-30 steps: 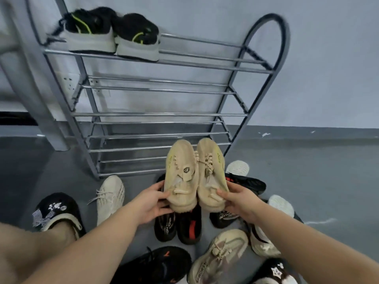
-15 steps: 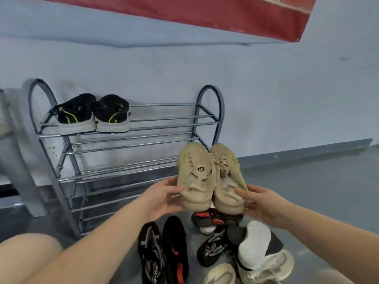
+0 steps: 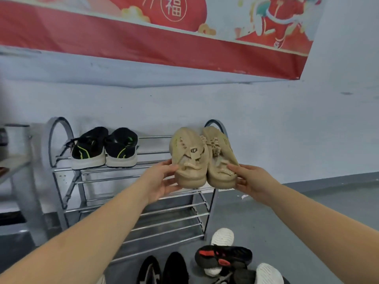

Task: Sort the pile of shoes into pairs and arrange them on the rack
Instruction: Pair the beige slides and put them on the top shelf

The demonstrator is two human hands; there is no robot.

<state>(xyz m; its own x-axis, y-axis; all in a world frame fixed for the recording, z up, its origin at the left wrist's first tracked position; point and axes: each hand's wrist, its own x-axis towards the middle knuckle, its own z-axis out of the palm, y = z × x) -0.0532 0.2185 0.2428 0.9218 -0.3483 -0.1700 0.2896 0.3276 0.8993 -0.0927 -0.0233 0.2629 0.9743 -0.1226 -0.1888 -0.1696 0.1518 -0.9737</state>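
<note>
The left hand (image 3: pixel 162 182) grips the heel end of the left beige shoe (image 3: pixel 188 155), thumb laid over the top near the collar and the other fingers curled beneath the sole. The right hand (image 3: pixel 249 180) holds the heel end of the right beige shoe (image 3: pixel 219 158) in the same way, thumb on the upper and fingers wrapped under the heel. The two shoes are pressed side by side, touching along their inner edges, toes pointing up and away toward the wall, heels toward the person. They are held in the air in front of the right end of the metal shoe rack (image 3: pixel 127 177), about level with its top shelf, covering most of the rack's right arched end. Whether the soles touch the top bars cannot be told. At the left end of that top shelf a pair of black shoes with green stripes (image 3: pixel 104 149) stands heels outward, well apart from the beige pair. The lower shelves show only bare bars. On the grey floor in front of the rack's right corner lie the remaining shoes (image 3: pixel 215 263): black ones, one with red marks, and white-soled ones. A red banner (image 3: pixel 143 37) hangs on the wall above.
</note>
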